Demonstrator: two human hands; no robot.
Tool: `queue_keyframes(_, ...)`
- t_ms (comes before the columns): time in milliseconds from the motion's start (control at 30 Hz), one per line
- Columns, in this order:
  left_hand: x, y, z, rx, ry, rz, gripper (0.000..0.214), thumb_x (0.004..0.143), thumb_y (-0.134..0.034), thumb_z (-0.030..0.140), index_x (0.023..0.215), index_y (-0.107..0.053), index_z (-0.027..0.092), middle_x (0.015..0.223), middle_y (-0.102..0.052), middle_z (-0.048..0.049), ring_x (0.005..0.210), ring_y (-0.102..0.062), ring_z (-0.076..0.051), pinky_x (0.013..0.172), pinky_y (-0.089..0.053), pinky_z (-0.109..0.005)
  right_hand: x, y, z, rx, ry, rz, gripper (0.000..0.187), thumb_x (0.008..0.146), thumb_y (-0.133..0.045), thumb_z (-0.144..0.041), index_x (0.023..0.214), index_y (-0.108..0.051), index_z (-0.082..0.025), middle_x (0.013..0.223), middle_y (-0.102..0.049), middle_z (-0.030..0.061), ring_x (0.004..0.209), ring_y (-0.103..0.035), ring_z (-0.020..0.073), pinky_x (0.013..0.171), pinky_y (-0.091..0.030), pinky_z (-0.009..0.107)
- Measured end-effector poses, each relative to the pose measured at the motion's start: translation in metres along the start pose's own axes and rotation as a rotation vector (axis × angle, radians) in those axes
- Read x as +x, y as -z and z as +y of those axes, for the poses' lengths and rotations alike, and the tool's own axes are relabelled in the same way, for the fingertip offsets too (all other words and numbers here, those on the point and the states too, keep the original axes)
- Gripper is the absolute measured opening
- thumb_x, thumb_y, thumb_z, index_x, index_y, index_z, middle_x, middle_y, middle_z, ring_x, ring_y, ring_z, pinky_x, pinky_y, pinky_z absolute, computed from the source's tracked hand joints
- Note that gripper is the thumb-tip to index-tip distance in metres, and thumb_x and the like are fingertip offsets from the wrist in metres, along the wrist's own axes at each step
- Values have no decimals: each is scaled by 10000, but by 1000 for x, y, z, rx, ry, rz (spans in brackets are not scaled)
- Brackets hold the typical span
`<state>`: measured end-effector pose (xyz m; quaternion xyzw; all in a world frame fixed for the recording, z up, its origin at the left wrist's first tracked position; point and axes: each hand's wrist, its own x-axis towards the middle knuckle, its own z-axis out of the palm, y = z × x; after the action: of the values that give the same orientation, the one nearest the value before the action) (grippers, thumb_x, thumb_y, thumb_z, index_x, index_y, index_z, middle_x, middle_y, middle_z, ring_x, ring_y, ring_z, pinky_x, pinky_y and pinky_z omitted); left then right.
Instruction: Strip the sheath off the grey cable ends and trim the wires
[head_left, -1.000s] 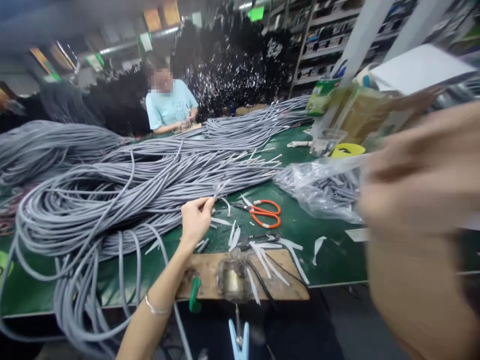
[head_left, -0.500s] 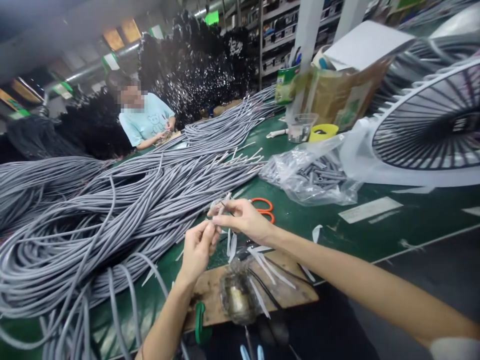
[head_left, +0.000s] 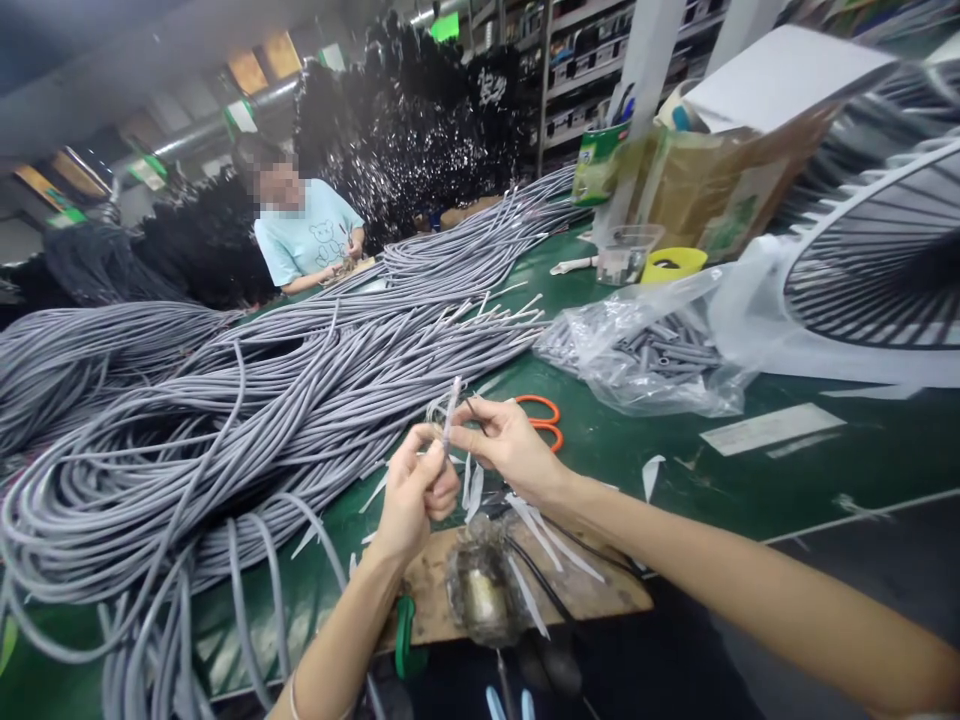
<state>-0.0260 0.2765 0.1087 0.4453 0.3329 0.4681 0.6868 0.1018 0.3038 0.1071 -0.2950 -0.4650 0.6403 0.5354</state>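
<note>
My left hand (head_left: pixel 416 490) is closed, thumb against the fingers, around the end of a cable; a pale strip (head_left: pixel 452 408) stands up from this grip. Thin wires fan out beside the strip. Just to the right, my right hand (head_left: pixel 504 440) pinches at those thin wires with thumb and forefinger. The two hands nearly meet, and the fingers hide much of the cable end. Orange-handled scissors (head_left: pixel 556 436) lie behind my right hand. Below the hands a wooden board (head_left: pixel 600 590) bears a metal block in clear wrap (head_left: pixel 484 590) and loose white strips (head_left: pixel 551 540).
Long bundles of grey cable (head_left: pixel 187 430) cover the left of the green table (head_left: pixel 622 465). A plastic bag of short grey tubes (head_left: pixel 652 350), a yellow tape roll (head_left: pixel 675 262), a carton (head_left: pixel 697 190) and a fan (head_left: pixel 885 260) stand right. Another person (head_left: pixel 307 235) sits across.
My hands have moved slightly apart, and the pale strip now stands upright between them. The right hand has drawn a little to the right. The whole view has shifted a little.
</note>
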Motion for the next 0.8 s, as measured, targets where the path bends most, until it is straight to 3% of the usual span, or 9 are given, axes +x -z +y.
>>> queue_keyframes(133,-2,1,-4,57,-104,62,365,742,-654,477,860,-423,220,438,-275,126,341,-118,-19,328,-83,-121,-5,-6,3,178,-94,-59,425,572,-751,-475,696,-475,-177,457,-310,-134,339,-163,-4,336,-88,181)
queue_keyframes(267,-3,0,-7,253,-235,151,379,760,-628,501,922,-466,199,436,-298,115,347,-184,-29,340,-133,-140,-9,-6,3,291,-183,-112,344,666,-686,-424,723,-443,-188,414,-218,-158,335,-106,8,334,-76,173)
queue_keyframes(367,-2,-1,-8,342,-276,178,372,779,-601,505,931,-483,186,436,-308,108,352,-211,-36,345,-151,-151,-10,-6,1,298,-239,-105,287,675,-653,-371,715,-433,-190,415,-235,-156,332,-102,9,331,-74,168)
queue_keyframes(533,-2,0,-8,430,-246,139,370,809,-561,504,954,-484,172,453,-387,94,347,-220,-33,341,-157,-155,-8,-8,5,248,-285,12,231,656,-579,-308,616,-379,-199,418,-272,-142,314,-136,1,321,-83,160)
queue_keyframes(800,-5,2,-11,434,-239,32,271,851,-549,416,966,-506,174,466,-421,86,361,-237,-21,360,-179,-122,8,4,9,146,-39,349,344,664,-617,-422,576,-372,-196,433,-286,-125,339,-171,5,327,-108,169)
